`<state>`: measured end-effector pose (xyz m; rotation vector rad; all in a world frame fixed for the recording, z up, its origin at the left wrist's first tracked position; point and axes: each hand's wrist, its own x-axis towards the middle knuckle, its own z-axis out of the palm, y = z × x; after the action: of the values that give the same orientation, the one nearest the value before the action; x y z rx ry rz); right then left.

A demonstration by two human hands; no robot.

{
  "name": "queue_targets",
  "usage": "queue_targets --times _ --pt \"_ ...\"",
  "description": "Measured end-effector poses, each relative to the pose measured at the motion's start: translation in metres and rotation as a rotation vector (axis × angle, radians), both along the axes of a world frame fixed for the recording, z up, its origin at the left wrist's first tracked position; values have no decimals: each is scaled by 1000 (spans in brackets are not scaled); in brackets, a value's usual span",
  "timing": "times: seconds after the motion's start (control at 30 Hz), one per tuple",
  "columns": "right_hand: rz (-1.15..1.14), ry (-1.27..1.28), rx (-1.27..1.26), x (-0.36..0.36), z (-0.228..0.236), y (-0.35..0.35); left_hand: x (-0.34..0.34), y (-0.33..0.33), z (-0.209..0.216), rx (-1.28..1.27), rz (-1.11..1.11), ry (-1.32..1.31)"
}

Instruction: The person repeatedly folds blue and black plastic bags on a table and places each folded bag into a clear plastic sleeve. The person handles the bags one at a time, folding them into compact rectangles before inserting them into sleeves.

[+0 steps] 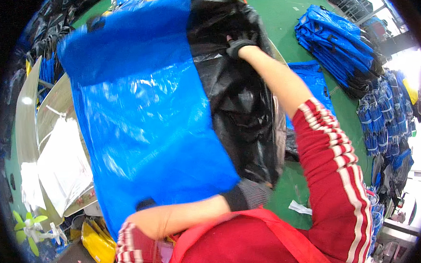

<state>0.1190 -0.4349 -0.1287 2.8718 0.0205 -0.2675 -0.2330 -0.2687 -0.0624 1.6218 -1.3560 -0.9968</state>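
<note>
- Blue-and-black tarpaulin (142, 106) lies broadly spread in front of the person, over the worktop (58, 96), which shows past its left edge.
- Right hand (246, 41), dark-gloved, reaches the tarpaulin's far black section; left hand (257, 192), in a grey glove, is at its near right corner. The wide spacing probably steadies the black side lengthwise.
- Whether either grip is clenched or released I cannot tell: dark glove blends with black material, and the left is blurred.
- Left of the tarpaulin, a white sheet (64, 163) takes up worktop space, likely limiting sideways shifts.
- Right of it, green floor (280, 16) separates the tarpaulin from a folded blue stack (332, 46); a smaller blue piece (311, 81) sits nearer, beside the right forearm, leaving less room there.
</note>
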Motion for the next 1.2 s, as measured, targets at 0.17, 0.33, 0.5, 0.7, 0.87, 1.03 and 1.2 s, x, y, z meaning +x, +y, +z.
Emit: queue_targets --times 0.17,0.33,0.5,0.7,0.87,1.03,1.2 --pt "-59 -109 19 8 -28 6 57 22 6 -131 106 111" --pt "88 -398 310 -70 13 39 171 73 -55 17 749 -805" --pt "219 114 484 -190 89 -21 177 74 -93 214 731 -1071" --pt "137 240 146 -190 71 -97 183 82 -75 245 658 -1030" --pt "894 -806 313 -95 149 21 228 89 -63 -51 807 -889" --pt "440 -376 352 -12 194 71 278 118 -85 302 714 -1069" --pt "758 -218 814 -83 88 2 275 302 -108 340 1088 -1055"
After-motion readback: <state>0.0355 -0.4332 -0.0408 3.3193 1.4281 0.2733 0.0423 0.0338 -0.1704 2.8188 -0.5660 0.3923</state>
